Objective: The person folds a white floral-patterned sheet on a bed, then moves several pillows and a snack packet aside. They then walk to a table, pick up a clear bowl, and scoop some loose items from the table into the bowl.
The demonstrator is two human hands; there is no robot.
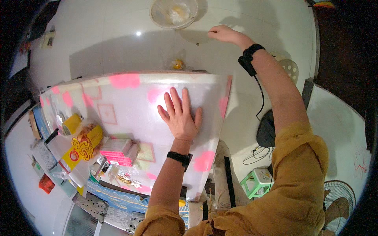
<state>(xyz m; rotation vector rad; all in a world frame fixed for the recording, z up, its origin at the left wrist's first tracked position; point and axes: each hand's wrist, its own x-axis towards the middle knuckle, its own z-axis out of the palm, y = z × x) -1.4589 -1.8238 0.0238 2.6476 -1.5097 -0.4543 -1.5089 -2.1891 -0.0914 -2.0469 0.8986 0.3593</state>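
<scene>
- The left hand [179, 114] lay flat, grip open, on the pink-spotted bench [130, 94].
- The right hand [222, 33] reached to the floor, grip loosely closed near a plastic basin [173, 13]; nothing visibly held.

Looks like a lived-in home, a room with a glossy white tiled floor [118, 35]. Near, a table under a wipe-clean plastic cloth [130, 98] with pink blotches, its left edge crowded with snack packets and boxes [84, 143]. Far off, a shallow bowl [173, 12] left on the tiles. Right and near: a small green stool [258, 181], a floor fan [338, 204].
</scene>
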